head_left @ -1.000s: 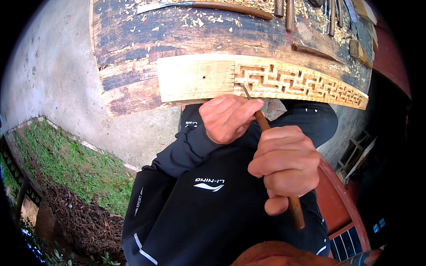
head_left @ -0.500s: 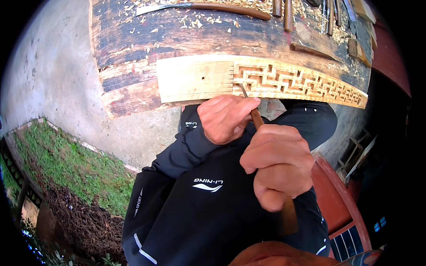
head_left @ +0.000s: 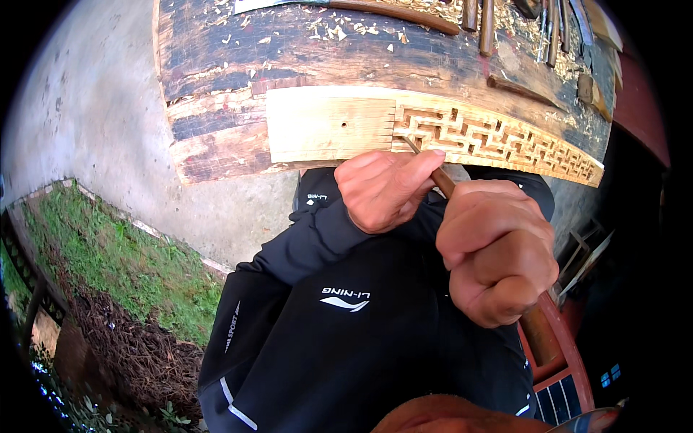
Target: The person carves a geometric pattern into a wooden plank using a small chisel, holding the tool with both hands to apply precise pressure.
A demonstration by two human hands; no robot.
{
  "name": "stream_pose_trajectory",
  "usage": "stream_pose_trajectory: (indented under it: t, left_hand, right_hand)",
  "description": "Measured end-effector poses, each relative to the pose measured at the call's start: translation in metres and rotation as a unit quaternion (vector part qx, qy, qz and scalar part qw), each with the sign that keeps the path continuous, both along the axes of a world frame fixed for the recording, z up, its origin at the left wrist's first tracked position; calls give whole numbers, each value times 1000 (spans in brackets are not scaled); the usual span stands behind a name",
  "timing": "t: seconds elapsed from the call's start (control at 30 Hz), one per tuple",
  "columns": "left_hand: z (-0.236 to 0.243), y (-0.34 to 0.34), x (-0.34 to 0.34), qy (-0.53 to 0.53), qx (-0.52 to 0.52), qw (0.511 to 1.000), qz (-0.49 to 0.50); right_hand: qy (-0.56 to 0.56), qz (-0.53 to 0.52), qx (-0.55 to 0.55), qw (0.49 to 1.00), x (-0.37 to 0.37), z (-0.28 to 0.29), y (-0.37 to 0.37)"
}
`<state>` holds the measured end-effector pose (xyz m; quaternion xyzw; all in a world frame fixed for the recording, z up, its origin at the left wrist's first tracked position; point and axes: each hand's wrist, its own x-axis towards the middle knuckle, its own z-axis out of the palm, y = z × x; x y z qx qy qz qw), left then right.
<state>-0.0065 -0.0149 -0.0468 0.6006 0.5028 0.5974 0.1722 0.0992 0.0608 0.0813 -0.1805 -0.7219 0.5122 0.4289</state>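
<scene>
Both hands clamped on a carving chisel at a fretwork board

The right hand (head_left: 498, 249) grips the chisel (head_left: 442, 180) handle for what looks like push; the left hand (head_left: 386, 189) pinches near the tip, apparently steering it into the carved wooden board (head_left: 332, 126) on the counter (head_left: 216, 58). Spare tools (head_left: 484, 18) and wood chips (head_left: 325, 30) lie beyond.

Jacket (head_left: 339, 339): black, long sleeves, zipped sports cut.
Markings: small white chest logo; thin white piping near hem.
Hands: bare, ungloved.
</scene>
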Motion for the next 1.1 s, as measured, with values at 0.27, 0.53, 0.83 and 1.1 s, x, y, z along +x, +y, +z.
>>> stream_pose_trajectory:
  t: [0.27, 0.53, 0.83, 1.1]
  left_hand:
    - [4, -2, 3, 3, -36, 999, 12]
    - [5, 1, 7, 9, -36, 999, 37]
    - [-2, 2, 13, 16, -17, 997, 79]
    - [-12, -2, 7, 10, 67, 997, 36]
  right_hand:
    - [-42, 13, -36, 998, 0, 7, 10]
    - [-89, -10, -100, 991, 1, 12, 11]
    - [-42, -100, -101, 989, -2, -3, -6]
    - [94, 6, 21, 995, 11, -16, -27]
